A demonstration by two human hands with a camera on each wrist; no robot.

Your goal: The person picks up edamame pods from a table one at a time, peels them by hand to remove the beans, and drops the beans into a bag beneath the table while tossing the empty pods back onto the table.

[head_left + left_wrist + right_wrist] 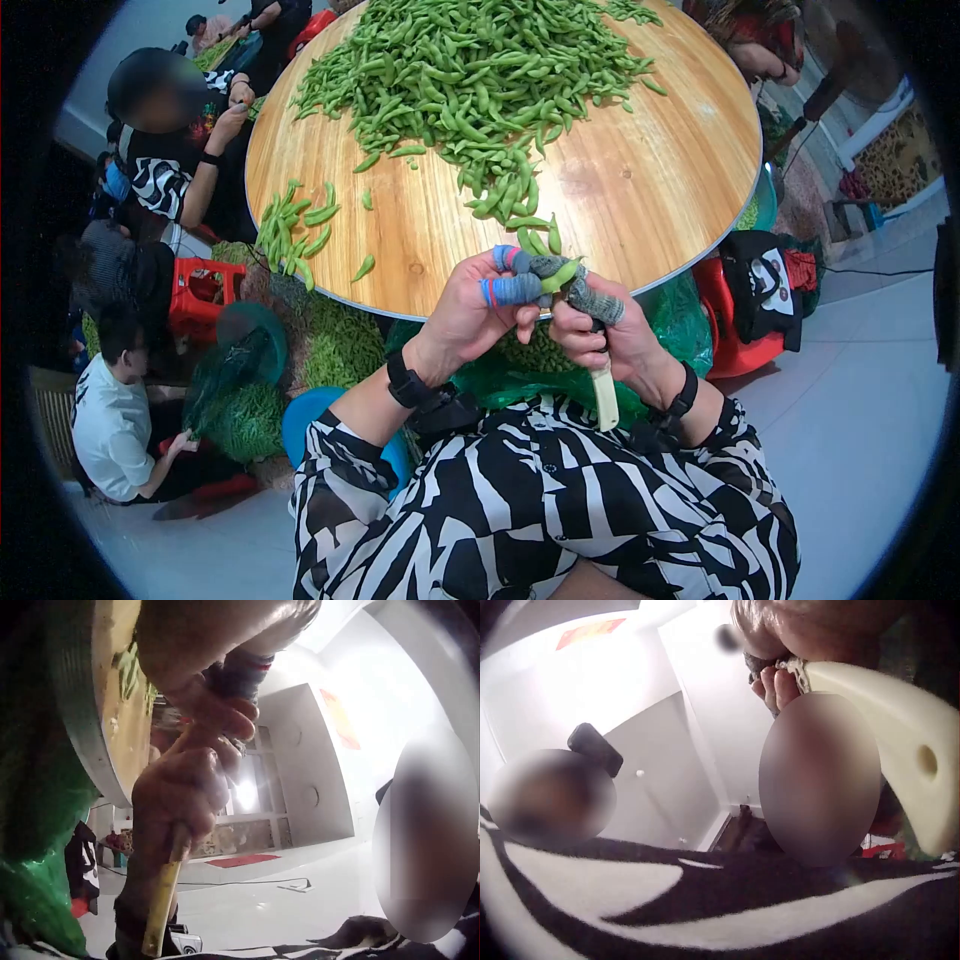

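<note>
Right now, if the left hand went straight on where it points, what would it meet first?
Past the slim green pod it holds, probably the partly grey-wrapped right hand; depth is unclear.

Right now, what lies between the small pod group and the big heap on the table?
Mostly bare tabletop, with a loose pod; the head view shows this.

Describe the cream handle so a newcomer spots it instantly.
Find the round table, then the right hand at its near edge. The cream handle points from that hand toward the patterned shirt. Unlike the green pods, it's pale with a hole.
</note>
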